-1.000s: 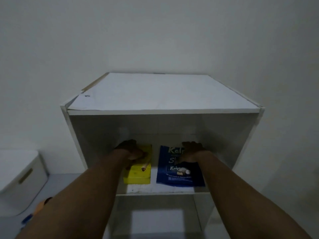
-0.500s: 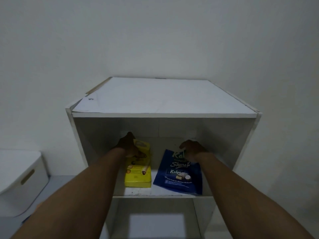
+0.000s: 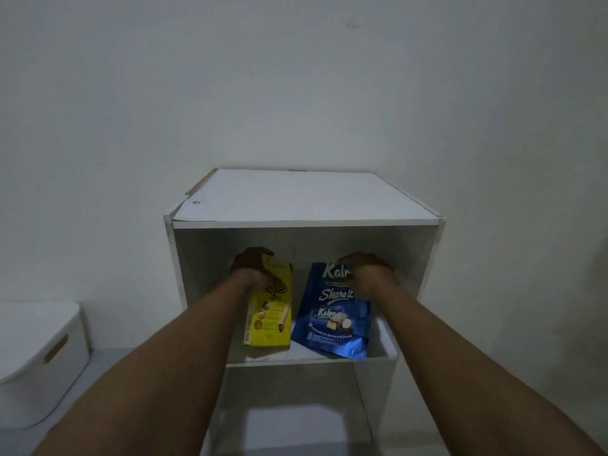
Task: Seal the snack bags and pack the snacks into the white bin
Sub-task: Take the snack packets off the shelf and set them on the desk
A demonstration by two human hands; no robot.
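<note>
In the white shelf (image 3: 306,222), left grip (image 3: 251,266) holds the yellow box (image 3: 268,322), right grip (image 3: 370,274) the blue bag (image 3: 332,327).

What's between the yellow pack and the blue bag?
Nothing; the head view shows only a thin wedge of bare shelf between yellow pack and blue bag.

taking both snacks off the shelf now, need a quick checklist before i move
1. Left hand grips the top of the yellow snack pack: ok.
2. Right hand grips the top of the blue snack bag: ok.
3. Both tops sealed: cannot tell, the hands cover them.
4. Nothing in front of either pack at the shelf edge: ok.
5. White bin in view at lower left: ok.
6. Bin open on top: cannot tell.
</note>
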